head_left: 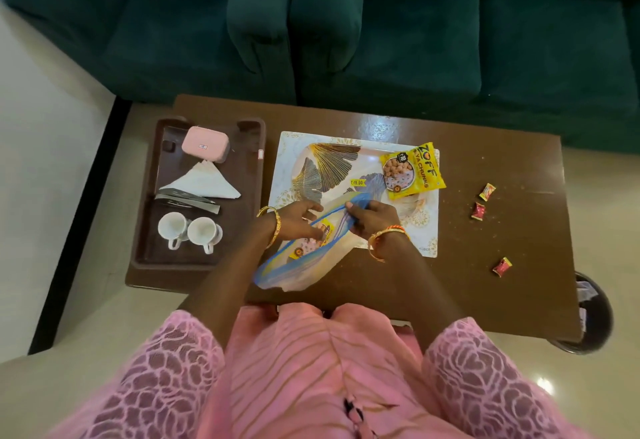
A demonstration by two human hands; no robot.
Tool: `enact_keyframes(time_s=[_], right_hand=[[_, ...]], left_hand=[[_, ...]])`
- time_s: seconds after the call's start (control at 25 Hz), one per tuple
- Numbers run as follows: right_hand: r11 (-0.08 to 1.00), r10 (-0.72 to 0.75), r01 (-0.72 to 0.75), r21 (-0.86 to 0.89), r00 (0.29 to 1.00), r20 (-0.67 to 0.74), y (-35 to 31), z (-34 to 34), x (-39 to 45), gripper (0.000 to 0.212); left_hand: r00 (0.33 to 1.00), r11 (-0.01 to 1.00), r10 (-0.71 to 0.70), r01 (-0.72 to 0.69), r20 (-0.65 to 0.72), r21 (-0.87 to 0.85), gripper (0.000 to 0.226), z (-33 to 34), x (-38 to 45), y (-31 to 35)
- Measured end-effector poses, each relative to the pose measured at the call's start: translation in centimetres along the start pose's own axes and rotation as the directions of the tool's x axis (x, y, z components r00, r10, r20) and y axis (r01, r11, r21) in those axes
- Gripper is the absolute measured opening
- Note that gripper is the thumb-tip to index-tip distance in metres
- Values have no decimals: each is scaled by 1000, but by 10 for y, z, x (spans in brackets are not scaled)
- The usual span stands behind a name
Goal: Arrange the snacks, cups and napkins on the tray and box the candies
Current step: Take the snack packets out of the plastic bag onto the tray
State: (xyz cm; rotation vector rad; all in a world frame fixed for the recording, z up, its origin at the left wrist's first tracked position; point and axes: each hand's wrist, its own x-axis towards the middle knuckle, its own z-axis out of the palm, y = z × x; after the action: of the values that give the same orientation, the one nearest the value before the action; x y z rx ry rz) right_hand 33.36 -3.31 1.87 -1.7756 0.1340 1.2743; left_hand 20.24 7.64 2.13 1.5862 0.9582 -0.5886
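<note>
A clear zip bag with a blue seal (304, 265) lies at the table's near edge, partly over the white leaf-patterned tray (294, 154). A yellow snack packet (313, 241) sits inside the bag. My left hand (298, 222) reaches into the bag's mouth onto that packet. My right hand (370, 218) pinches the bag's blue rim. A second yellow snack packet (412, 171) rests on the tray's far right corner. Three wrapped candies (487, 192) (478, 211) (502, 266) lie on the table at right.
A brown tray (149, 196) at left holds a pink box (206, 144), folded white napkins (204, 180), spoons (188, 201) and two white cups (172, 229) (204, 234). A green sofa (346, 22) stands behind the table. A dark bin (594, 314) sits at right.
</note>
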Motion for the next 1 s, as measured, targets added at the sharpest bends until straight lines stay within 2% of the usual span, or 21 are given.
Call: enact_keyframes(time_s=[0.08, 0.16, 0.24, 0.32, 0.4, 0.44, 0.52, 0.56, 0.6, 0.64, 0.68, 0.72, 0.76, 0.84, 0.92, 0.96, 1.0], right_hand=[[1000, 12, -12, -2, 999, 50, 1, -9, -6, 33], [998, 20, -15, -57, 996, 82, -2, -19, -13, 35], [981, -27, 28, -194, 1000, 8, -8, -33, -20, 35], [894, -144, 70, -442, 980, -136, -17, -47, -29, 31], [763, -310, 84, -641, 918, -248, -25, -53, -43, 33], [728, -420, 148, -670, 869, -264, -29, -52, -54, 35], [689, -642, 383, -615, 717, -272, -35, -44, -76, 26], [669, -696, 481, -566, 674, -248, -34, -37, -84, 18], [667, -690, 521, -532, 701, -179, -30, -28, -89, 15], [684, -615, 493, -538, 786, -63, -24, -15, -87, 15], [684, -472, 416, -598, 879, 71, -17, 1, -78, 16], [641, -295, 315, -700, 943, 154, -7, 19, -64, 20], [542, -150, 246, -803, 969, 195, 4, 37, -46, 28], [375, -9, 194, -906, 979, 206, 24, 62, -13, 44], [377, 23, 177, -909, 979, 200, 42, 67, 16, 72], [363, -1, 219, -906, 972, 235, 51, 65, 28, 86], [295, -34, 283, -913, 958, 286, 58, 62, 37, 94]], left_hand=[[999, 982, -17, 10, 31, 189, 68, 8, -8, -1], [994, 914, 53, -8, -99, 406, 41, 15, -14, -2], [951, 886, 135, 9, -278, 464, 18, 13, -21, 3], [939, 897, 122, 34, -321, 441, 16, 6, -27, 12], [952, 930, 67, 50, -299, 365, 20, 3, -30, 17], [959, 955, 29, 57, -283, 292, 20, 5, -33, 17], [965, 983, -35, 80, -259, 166, 15, 12, -36, 18], [966, 982, -46, 90, -255, 164, 14, 15, -36, 17], [966, 976, -40, 93, -257, 198, 15, 19, -35, 15], [961, 968, -25, 93, -276, 235, 17, 23, -34, 10], [953, 967, -6, 83, -303, 240, 20, 26, -33, 6], [949, 976, 4, 66, -315, 209, 23, 27, -32, 2], [948, 987, 4, 46, -318, 152, 26, 28, -32, -3], [948, 999, -38, 38, -317, -6, 26, 26, -34, -12], [943, 981, -107, 49, -315, -186, 28, 25, -38, -17], [941, 972, -122, 49, -316, -229, 27, 25, -40, -19], [940, 970, -125, 48, -317, -239, 24, 24, -41, -21]])
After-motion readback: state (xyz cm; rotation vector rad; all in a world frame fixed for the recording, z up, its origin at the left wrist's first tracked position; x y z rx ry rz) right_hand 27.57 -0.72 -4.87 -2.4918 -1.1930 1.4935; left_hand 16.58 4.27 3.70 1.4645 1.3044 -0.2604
